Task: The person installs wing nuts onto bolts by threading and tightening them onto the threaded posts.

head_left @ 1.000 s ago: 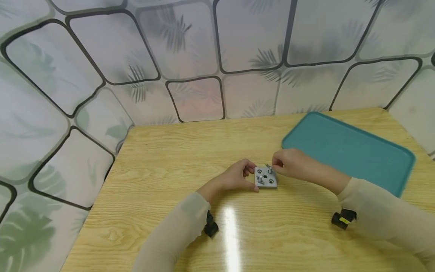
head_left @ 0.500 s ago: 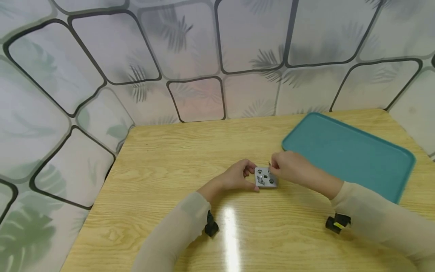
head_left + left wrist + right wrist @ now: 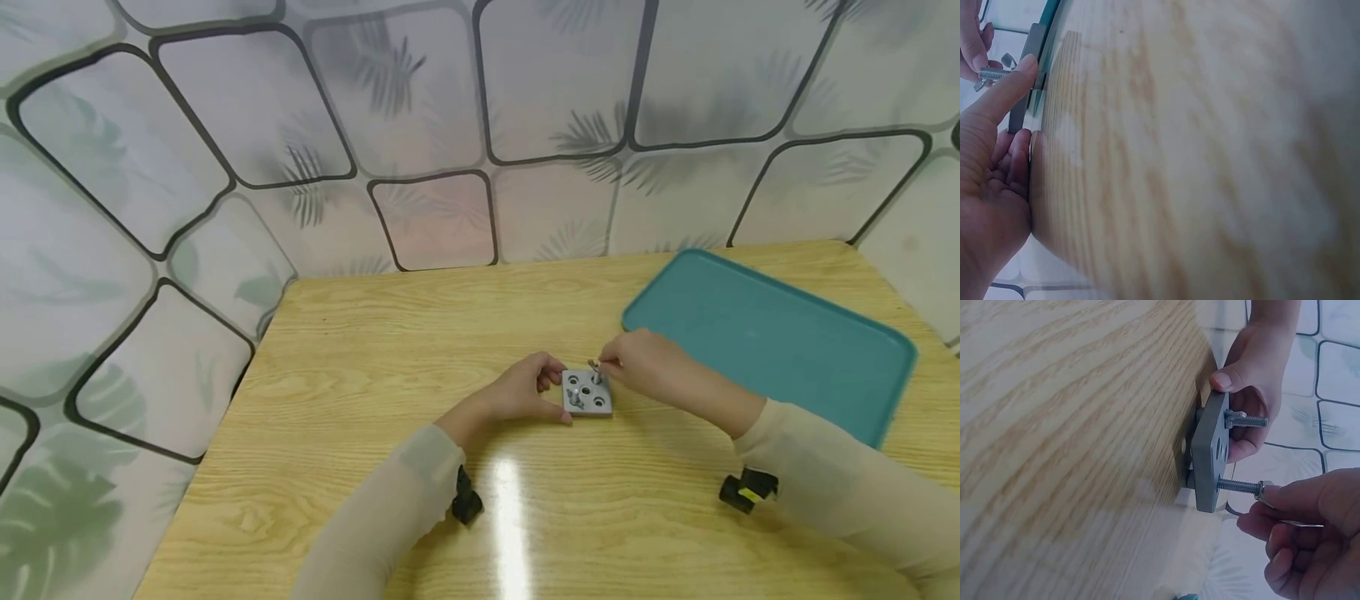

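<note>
A small grey metal plate [image 3: 588, 407] with several round holes lies on the table. My left hand [image 3: 521, 392] grips its left side between thumb and fingers. Two threaded bolts stand up from the plate at opposite corners. On the near-left bolt [image 3: 1257, 422] a wing nut [image 3: 1234, 417] sits down against the plate. At the far-right corner, my right hand [image 3: 648, 365] pinches another wing nut [image 3: 1264, 492] between thumb and index finger, at the top end of the bolt [image 3: 1238, 485]. Bolt heads [image 3: 1191, 479] show under the plate in the right wrist view.
A teal tray [image 3: 772, 333] lies at the table's right, behind my right forearm. The wooden table [image 3: 405, 333] ends at a patterned wall [image 3: 555, 208]. Each wrist carries a black camera [image 3: 467, 498].
My right hand dipped towards the plate half a second ago and has risen slightly again, with the far-right bolt back in sight. My left hand and the plate stay in place.
</note>
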Available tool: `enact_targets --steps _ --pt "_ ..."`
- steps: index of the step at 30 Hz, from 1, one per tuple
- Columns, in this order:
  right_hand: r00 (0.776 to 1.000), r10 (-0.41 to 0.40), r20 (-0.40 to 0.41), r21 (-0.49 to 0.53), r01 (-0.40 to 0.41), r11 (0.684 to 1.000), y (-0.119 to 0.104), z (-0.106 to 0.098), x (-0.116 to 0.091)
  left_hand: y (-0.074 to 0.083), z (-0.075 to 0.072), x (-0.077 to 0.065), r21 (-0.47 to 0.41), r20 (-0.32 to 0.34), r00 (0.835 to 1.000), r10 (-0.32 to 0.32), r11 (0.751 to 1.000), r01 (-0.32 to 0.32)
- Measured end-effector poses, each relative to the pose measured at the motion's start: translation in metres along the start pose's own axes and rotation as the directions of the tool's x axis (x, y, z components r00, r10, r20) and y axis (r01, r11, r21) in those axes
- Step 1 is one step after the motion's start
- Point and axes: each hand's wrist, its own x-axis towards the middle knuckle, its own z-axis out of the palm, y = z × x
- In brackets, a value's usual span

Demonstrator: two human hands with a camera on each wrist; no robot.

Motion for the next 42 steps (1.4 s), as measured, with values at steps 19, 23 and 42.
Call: enact_targets --steps 19,23,42 --pt "0.952 -0.288 0.108 0.064 0.282 0.957 0.015 -0.012 0.014 0.001 -0.001 0.000 0.003 -0.008 1.000 -0.001 1.000 0.001" --pt "0.963 -0.237 0.131 0.068 0.230 0.971 0.014 -0.011 0.017 0.001 0.000 0.000 -0.004 -0.001 1.000 0.000 1.000 0.000" --pt "0.998 -0.004 0.063 0.136 -0.004 0.991 0.003 0.011 0.014 -0.002 0.000 0.000 0.005 0.000 1.000 0.003 1.000 -0.003"
